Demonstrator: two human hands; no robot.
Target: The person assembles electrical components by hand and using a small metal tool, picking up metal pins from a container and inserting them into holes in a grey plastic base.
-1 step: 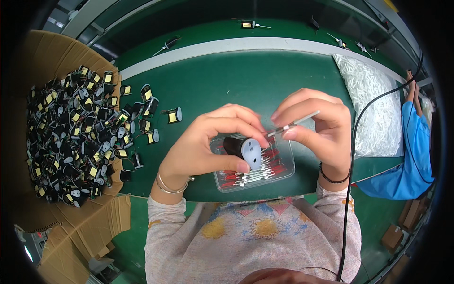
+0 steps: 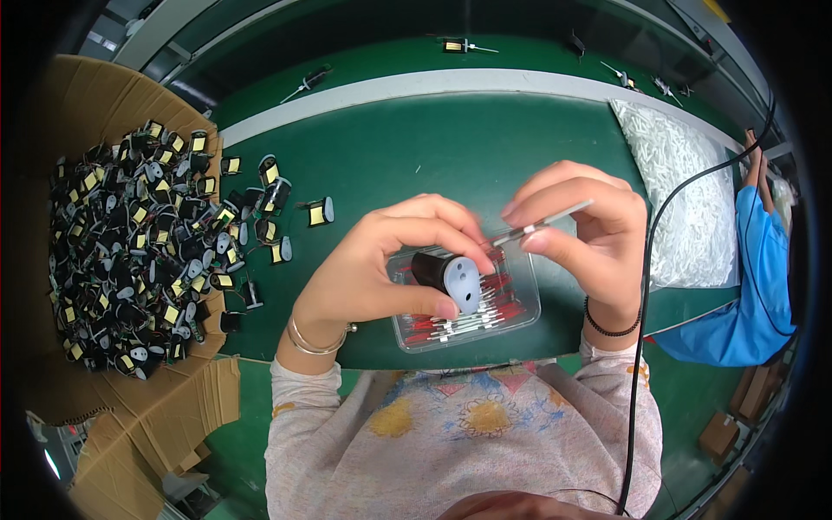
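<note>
My left hand (image 2: 364, 260) is closed around a black cylindrical housing (image 2: 428, 268) with a pale grey teardrop-shaped end cap (image 2: 462, 285). Two or three small holes show in the cap, which faces right and toward me. Pinched between the thumb and fingers of my right hand (image 2: 585, 230) is a thin white stick (image 2: 559, 214) with a darker part near the pinch. The stick slants up to the right, its lower end near my left fingertips; contact there is blurred. Below both hands sits a clear plastic box (image 2: 530, 316) holding several white sticks with red wires (image 2: 485, 316).
A cardboard box (image 2: 178, 100) full of black housings stands at left, with loose housings (image 2: 319, 211) beside it. At right lie a bag of white pieces (image 2: 685, 199) and blue cloth (image 2: 737, 303). A black cable (image 2: 642, 347) hangs beside my right wrist. Assembled pieces (image 2: 457, 46) lie beyond the pale rail.
The white stick in my right hand has shifted slightly up and to the right. The housing in my left hand has moved a touch to the right.
</note>
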